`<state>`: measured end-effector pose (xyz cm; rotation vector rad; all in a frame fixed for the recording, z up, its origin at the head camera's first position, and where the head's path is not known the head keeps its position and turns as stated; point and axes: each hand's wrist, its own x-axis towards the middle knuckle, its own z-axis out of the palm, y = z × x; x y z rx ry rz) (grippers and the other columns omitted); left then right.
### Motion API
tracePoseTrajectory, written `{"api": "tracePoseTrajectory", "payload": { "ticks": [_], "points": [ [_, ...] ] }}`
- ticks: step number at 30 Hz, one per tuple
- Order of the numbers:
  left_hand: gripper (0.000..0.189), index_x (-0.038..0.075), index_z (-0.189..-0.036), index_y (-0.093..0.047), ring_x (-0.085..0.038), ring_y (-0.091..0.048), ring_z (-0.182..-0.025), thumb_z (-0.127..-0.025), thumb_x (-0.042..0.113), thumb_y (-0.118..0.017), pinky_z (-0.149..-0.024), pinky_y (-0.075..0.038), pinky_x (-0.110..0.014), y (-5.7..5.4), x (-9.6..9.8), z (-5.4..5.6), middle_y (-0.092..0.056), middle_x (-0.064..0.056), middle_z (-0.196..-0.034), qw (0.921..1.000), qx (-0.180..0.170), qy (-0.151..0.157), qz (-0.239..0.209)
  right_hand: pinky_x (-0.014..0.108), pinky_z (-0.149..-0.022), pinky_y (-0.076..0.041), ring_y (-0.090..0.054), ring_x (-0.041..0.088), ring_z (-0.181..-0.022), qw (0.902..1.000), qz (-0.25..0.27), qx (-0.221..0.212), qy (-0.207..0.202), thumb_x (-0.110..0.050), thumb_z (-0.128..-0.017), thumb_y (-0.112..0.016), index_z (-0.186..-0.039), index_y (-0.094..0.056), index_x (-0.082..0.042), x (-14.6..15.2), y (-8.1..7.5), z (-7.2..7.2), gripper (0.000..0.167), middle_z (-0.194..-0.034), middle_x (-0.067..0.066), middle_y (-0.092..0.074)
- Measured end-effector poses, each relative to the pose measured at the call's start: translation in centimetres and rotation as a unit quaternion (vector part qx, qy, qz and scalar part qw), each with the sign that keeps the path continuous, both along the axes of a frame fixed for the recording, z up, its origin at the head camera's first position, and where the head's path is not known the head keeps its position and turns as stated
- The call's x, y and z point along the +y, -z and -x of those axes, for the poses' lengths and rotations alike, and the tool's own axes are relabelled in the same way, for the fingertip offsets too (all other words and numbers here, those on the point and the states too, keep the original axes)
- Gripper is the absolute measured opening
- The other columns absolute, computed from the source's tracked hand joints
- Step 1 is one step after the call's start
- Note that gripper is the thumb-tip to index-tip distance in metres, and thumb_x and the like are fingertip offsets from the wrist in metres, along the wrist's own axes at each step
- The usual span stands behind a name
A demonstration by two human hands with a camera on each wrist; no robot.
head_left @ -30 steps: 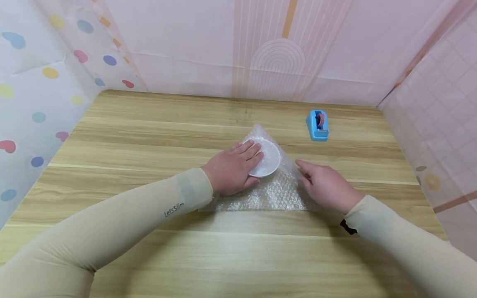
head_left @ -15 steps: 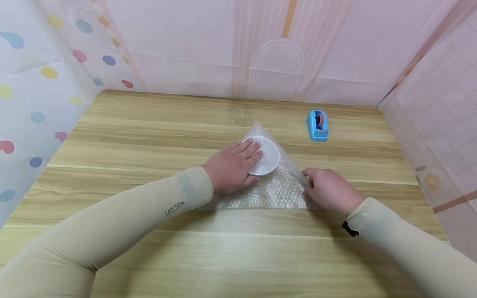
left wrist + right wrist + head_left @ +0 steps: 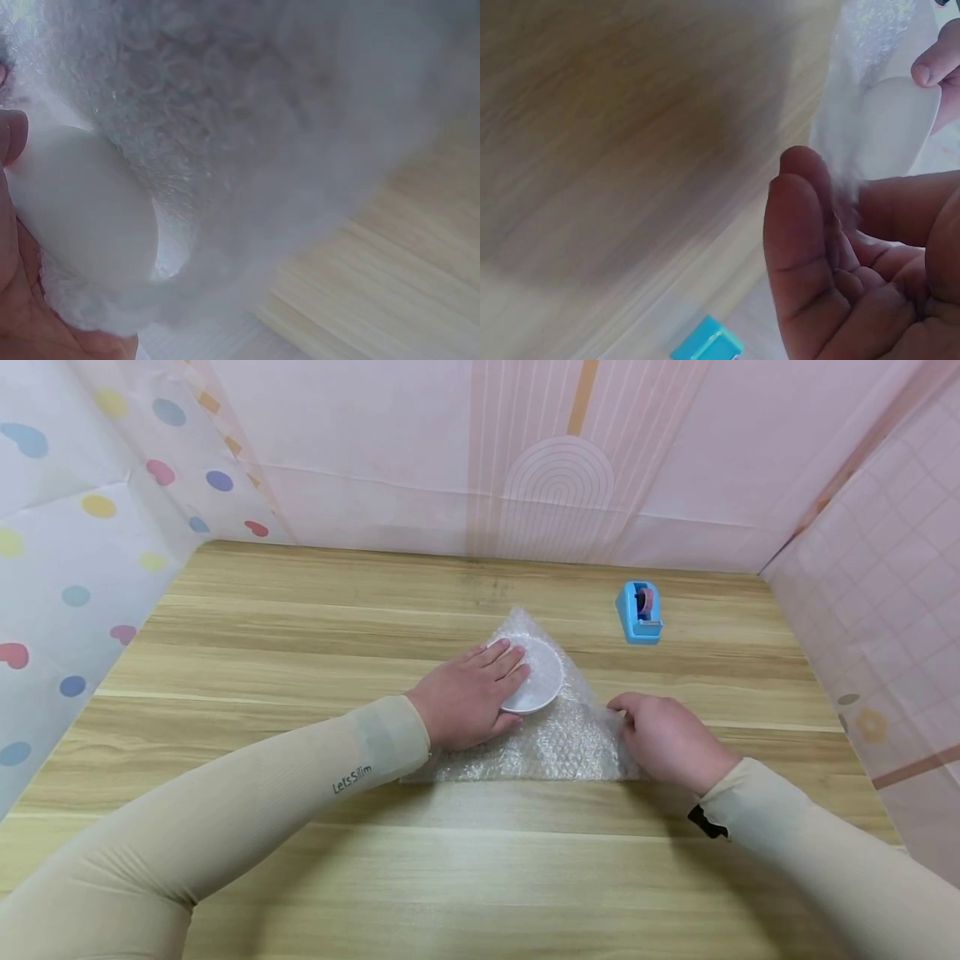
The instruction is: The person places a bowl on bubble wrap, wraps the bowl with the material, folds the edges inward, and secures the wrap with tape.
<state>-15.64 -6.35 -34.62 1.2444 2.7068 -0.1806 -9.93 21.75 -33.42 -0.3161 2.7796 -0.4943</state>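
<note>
A round white dish (image 3: 542, 681) lies on a sheet of bubble wrap (image 3: 551, 747) spread on the wooden table. Flat across the dish's left part, my left hand (image 3: 468, 697) presses with extended fingers, the thumb near its front edge. The smooth white side of the dish (image 3: 94, 202) fills the left of the left wrist view, with bubble wrap (image 3: 247, 150) blurred in front. At the sheet's right side, my right hand (image 3: 667, 735) pinches the edge of the wrap between thumb and fingers; the right wrist view shows the film (image 3: 840, 161) between curled fingers (image 3: 799, 247).
A light blue tape dispenser (image 3: 640, 612) with a pink roll stands on the table (image 3: 337, 610) at the back right. Patterned sheets hang along the back (image 3: 375, 460) and both sides of the table.
My right hand has moved slightly right, and its fingers have curled in from a straighter pose to pinch the wrap's edge. The left hand and dish have barely moved.
</note>
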Motion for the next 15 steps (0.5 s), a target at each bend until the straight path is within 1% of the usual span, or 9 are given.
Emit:
{"api": "tracePoseTrajectory", "payload": {
  "ticks": [4,5,10,15],
  "points": [
    [0.075,0.007,-0.166,-0.03,-0.033,-0.017,-0.165,-0.109,0.053,-0.043,-0.136,-0.017,-0.046,-0.08,0.08,0.0,-0.022,-0.015,-0.175,1.0,0.0,0.001,0.003,0.031,-0.068,-0.057,-0.064,0.019,-0.078,0.9995,0.023,-0.011,0.02,-0.007,-0.104,-0.057,-0.137,-0.063,0.003,-0.01,-0.23,0.06,0.035,-0.106,0.016,-0.076],
    [0.075,0.007,-0.166,-0.03,-0.033,-0.016,-0.165,-0.109,0.053,-0.043,-0.136,-0.017,-0.046,-0.09,0.1,0.01,-0.022,-0.015,-0.175,1.0,0.0,0.001,0.004,0.03,-0.066,-0.056,-0.064,0.018,-0.077,0.9992,0.029,-0.013,0.024,-0.008,-0.105,-0.057,-0.138,-0.062,0.003,-0.04,-0.3,0.08,0.036,-0.104,0.016,-0.075],
    [0.075,0.006,-0.166,-0.03,-0.033,-0.016,-0.165,-0.109,0.052,-0.043,-0.136,-0.017,-0.046,-0.11,0.14,0.0,-0.021,-0.016,-0.175,1.0,-0.004,0.001,0.003,0.032,-0.068,-0.059,-0.068,0.02,-0.081,0.9969,0.067,-0.01,0.041,-0.009,-0.104,-0.059,-0.14,-0.06,0.003,-0.24,-0.58,0.22,0.038,-0.109,0.017,-0.075],
    [0.074,0.005,-0.165,-0.031,-0.034,-0.016,-0.165,-0.109,0.051,-0.044,-0.136,-0.017,-0.047,-0.11,0.09,-0.03,-0.022,-0.016,-0.175,1.0,-0.004,0.005,-0.003,0.035,-0.071,-0.061,-0.071,0.023,-0.086,0.9937,0.095,0.008,0.058,-0.01,-0.104,-0.059,-0.138,-0.062,0.002,-0.43,-0.79,0.23,0.037,-0.109,0.019,-0.076]
  ]
}}
